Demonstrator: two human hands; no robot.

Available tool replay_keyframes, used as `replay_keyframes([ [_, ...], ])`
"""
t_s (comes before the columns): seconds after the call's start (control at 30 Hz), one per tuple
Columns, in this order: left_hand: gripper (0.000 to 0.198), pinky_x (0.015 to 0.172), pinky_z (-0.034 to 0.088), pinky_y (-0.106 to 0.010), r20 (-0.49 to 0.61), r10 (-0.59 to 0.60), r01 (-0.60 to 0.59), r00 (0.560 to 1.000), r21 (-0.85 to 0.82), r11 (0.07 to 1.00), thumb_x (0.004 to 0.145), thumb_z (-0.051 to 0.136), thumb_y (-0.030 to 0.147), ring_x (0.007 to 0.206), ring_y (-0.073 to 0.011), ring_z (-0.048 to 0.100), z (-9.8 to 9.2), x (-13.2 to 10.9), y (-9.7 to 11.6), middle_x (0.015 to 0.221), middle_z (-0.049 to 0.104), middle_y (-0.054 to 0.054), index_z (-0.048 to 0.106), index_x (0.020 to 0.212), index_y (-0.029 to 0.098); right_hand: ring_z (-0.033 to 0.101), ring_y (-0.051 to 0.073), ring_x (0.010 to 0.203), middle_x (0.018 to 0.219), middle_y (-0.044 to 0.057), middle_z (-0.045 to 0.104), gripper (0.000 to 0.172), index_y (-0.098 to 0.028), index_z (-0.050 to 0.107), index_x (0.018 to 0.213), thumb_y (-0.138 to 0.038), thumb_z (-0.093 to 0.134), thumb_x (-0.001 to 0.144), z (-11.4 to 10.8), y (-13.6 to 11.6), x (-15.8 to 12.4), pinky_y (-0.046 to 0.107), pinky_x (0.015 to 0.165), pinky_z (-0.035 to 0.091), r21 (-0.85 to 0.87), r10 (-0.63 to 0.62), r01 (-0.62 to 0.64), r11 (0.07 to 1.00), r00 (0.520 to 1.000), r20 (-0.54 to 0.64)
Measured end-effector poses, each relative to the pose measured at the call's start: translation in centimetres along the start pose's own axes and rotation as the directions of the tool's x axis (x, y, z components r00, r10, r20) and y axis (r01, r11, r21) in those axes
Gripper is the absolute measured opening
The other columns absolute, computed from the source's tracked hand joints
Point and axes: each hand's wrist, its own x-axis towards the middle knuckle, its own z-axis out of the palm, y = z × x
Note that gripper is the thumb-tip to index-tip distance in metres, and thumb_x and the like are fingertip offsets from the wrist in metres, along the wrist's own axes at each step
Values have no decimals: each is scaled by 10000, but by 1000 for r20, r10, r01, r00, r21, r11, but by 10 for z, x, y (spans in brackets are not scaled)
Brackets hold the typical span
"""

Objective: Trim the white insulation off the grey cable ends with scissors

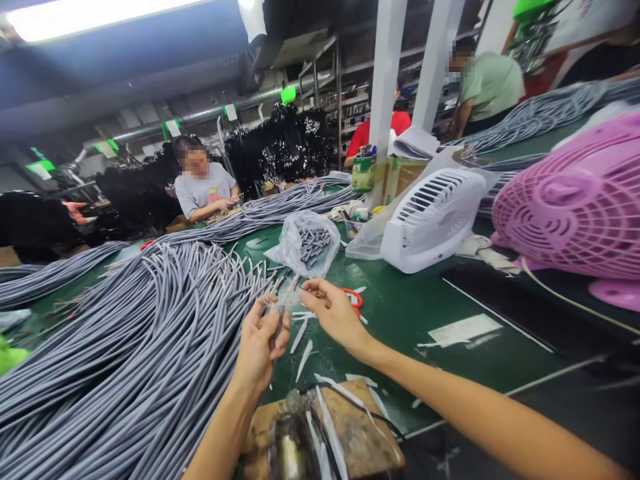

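Observation:
My left hand (265, 333) is closed around a grey cable (280, 319), whose pale end points up and away. My right hand (334, 312) is held close to that end with thumb and fingers pinched together; what lies between them is too small to make out. Beside my left hand spreads a large bundle of grey cables (165, 347) with light-coloured ends. Just beyond the hands lies a clear plastic bag (327, 257) holding several short grey tube pieces (313, 244). Red-handled scissors (356, 299) are partly hidden behind my right hand.
White strips (304, 360) are scattered on the green table (400, 320). A wooden block with a metal device (295, 443) is nearest me. A white fan (430, 217) and a pink fan (565, 200) stand at right. A co-worker (207, 180) sits across the table.

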Motion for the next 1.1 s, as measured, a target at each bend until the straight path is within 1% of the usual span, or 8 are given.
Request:
replay_keyframes([
  [0.17, 525, 299, 122, -69, -8, -30, 30, 1000, 4, 1000, 504, 806, 377, 336, 26, 266, -1, 1, 2, 543, 465, 72, 525, 881, 142, 381, 95, 504, 529, -27, 432, 300, -163, 512, 614, -362, 405, 812, -4, 0, -1, 223, 487, 298, -186, -96, 119, 975, 987, 128],
  [0.3, 494, 304, 98, -78, -13, -42, 43, 999, 33, 999, 498, 800, 407, 335, 28, 251, -1, 1, 0, 530, 446, 75, 536, 809, 127, 402, 93, 503, 546, -11, 497, 296, -149, 542, 620, -336, 427, 818, -5, -2, -4, 218, 483, 300, -228, -133, 165, 959, 980, 151],
  [0.57, 466, 328, 98, -104, 1, -66, 65, 998, 118, 991, 524, 767, 460, 321, 25, 212, 0, 1, -2, 485, 400, 97, 494, 733, 145, 450, 109, 524, 566, 9, 558, 274, -148, 572, 617, -316, 468, 807, -7, 0, -1, 226, 502, 339, -146, -155, 184, 972, 969, 191],
  [0.77, 459, 341, 84, -107, 48, -112, 106, 993, 118, 987, 524, 767, 455, 340, 31, 160, 0, -2, 1, 491, 375, 103, 478, 689, 139, 392, 90, 466, 527, -7, 504, 316, -157, 550, 574, -338, 477, 823, -6, -1, -4, 214, 444, 307, -9, -231, 241, 971, 942, 245],
  [0.87, 467, 336, 78, -112, 74, -121, 113, 990, 106, 988, 521, 765, 465, 342, 33, 140, 1, -3, 1, 488, 364, 101, 452, 635, 138, 422, 100, 469, 533, 6, 528, 291, -161, 568, 585, -268, 475, 839, -6, -3, -8, 222, 456, 324, -89, -412, 445, 891, 876, 251],
  [1.0, 487, 335, 65, -115, 81, -127, 118, 989, 113, 987, 489, 779, 475, 338, 33, 134, 3, -4, -2, 463, 354, 103, 458, 625, 135, 501, 125, 528, 592, 46, 610, 223, -161, 625, 664, -172, 482, 835, -9, -4, -14, 240, 517, 368, -209, -642, 710, 672, 700, 314],
  [1.07, 491, 336, 57, -116, 91, -138, 127, 986, 113, 985, 480, 785, 474, 339, 33, 129, 3, -5, -2, 448, 339, 106, 460, 620, 134, 467, 122, 492, 552, 40, 582, 219, -167, 626, 666, -169, 481, 830, -10, -5, -18, 245, 485, 336, -251, -662, 748, 615, 662, 351],
  [1.1, 489, 337, 55, -116, 98, -141, 130, 985, 110, 985, 480, 787, 470, 341, 33, 124, 3, -5, -1, 446, 334, 107, 464, 621, 132, 449, 120, 479, 532, 33, 560, 221, -170, 620, 657, -182, 481, 829, -10, -6, -19, 248, 473, 320, -258, -656, 746, 615, 664, 357],
])
